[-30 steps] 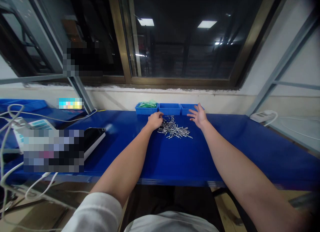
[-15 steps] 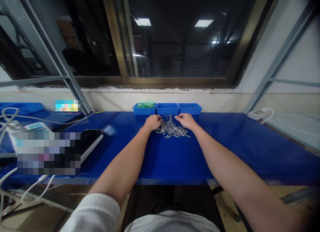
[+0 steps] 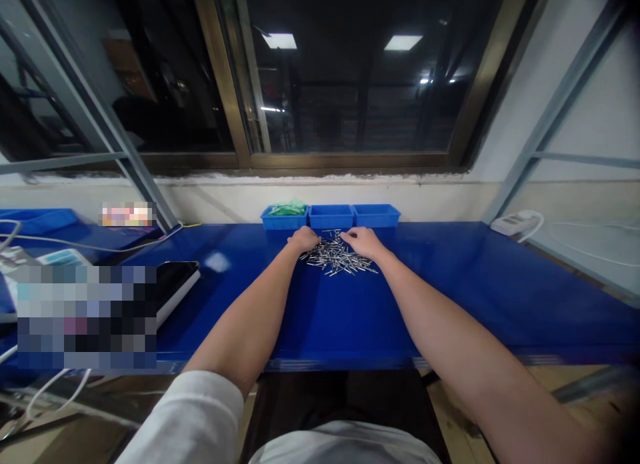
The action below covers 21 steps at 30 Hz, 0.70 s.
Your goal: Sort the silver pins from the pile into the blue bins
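Observation:
A loose pile of slim, shiny metal pins (image 3: 340, 259) lies on the blue tabletop, pointing in all directions. At the pile's left edge is my left hand (image 3: 303, 239), its fingers curled and closed over the nearest pins. My right hand (image 3: 364, 242) rests at the upper right side, thumb and fingertips drawn together at the pins. Whatever either hand pinches is too small to make out. A few pins lie at the far end of the pile, between my hands.
Behind the pile stand three blue bins: the left bin (image 3: 285, 221) holds green material, beside a middle bin (image 3: 331, 217) and a right bin (image 3: 377, 216). A dark-topped device (image 3: 179, 281) lies left on the table (image 3: 345, 324). A white power strip (image 3: 515, 223) sits far right.
My right hand has moved slightly left, closer to my left hand and over the pile's far edge. The whole view has shifted a little.

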Available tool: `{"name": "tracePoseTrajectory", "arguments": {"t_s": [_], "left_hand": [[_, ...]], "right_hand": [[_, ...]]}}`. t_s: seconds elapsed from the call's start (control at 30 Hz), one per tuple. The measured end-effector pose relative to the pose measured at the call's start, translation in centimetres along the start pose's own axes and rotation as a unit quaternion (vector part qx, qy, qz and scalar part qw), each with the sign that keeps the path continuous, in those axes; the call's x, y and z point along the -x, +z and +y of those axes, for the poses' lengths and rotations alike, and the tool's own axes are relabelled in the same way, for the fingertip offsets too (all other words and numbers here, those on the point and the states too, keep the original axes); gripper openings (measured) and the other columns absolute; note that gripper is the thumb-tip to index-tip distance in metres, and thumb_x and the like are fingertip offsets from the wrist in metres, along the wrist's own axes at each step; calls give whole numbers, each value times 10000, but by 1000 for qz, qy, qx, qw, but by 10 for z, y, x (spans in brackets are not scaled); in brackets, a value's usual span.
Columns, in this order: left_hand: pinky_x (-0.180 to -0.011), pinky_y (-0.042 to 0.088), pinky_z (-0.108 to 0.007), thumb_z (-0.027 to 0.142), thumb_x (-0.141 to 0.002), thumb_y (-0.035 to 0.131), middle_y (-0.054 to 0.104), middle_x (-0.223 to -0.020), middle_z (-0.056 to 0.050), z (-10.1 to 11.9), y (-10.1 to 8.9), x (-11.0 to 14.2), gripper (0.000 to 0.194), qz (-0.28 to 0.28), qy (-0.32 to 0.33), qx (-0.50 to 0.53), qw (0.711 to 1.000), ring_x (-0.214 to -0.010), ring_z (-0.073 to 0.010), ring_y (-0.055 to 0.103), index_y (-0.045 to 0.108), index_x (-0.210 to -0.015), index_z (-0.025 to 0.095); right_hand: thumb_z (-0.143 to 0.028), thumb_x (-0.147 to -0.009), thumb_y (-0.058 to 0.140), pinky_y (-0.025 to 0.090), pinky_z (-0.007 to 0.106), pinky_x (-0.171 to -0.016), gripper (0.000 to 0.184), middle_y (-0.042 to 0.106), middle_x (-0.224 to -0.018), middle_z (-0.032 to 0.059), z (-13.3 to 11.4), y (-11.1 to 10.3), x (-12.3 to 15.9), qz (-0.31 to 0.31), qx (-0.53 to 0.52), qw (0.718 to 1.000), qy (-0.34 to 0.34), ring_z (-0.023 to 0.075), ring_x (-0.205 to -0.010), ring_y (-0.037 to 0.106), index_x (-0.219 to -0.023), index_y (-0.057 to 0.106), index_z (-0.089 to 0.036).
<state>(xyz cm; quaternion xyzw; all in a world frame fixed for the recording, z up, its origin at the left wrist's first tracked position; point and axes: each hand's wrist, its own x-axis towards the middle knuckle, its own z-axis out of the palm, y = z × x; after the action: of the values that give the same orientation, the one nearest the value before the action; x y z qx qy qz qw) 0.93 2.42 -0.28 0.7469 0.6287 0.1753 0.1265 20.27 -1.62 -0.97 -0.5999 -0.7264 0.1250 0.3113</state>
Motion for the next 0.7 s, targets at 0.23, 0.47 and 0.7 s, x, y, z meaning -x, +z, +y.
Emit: {"name": "tracePoseTrajectory", "arguments": {"t_s": [0.23, 0.47, 0.7], "left_hand": [[-813, 405, -348, 251, -848, 437, 614, -856, -48, 12, -27, 18, 147, 273, 88, 112, 951, -855, -169, 558, 563, -853, 177], [-774, 405, -258, 292, -888, 381, 556, -874, -49, 55, -75, 19, 187, 522, 186, 208, 806, -826, -125, 528, 515, -919, 163], [-827, 406, -308, 279, -815, 451, 645, -963, -111, 41, -44, -22, 264, 281, -21, 65, 957, -945, -227, 576, 633, -971, 166]], "right_hand": [[-537, -799, 429, 400, 251, -715, 425, 681, -843, 72, 0, -5, 1, 13, -11, 1000, -1, 201, -823, 605, -841, 675, -194], [-549, -793, 433, 389, 253, -675, 433, 681, -821, 82, 0, -5, -1, 9, -20, 1000, 3, 216, -813, 609, -828, 673, -190], [-485, -834, 385, 395, 247, -669, 406, 679, -773, 65, 0, -10, 0, 21, 1, 1000, -10, 197, -773, 609, -746, 660, -199]]}}
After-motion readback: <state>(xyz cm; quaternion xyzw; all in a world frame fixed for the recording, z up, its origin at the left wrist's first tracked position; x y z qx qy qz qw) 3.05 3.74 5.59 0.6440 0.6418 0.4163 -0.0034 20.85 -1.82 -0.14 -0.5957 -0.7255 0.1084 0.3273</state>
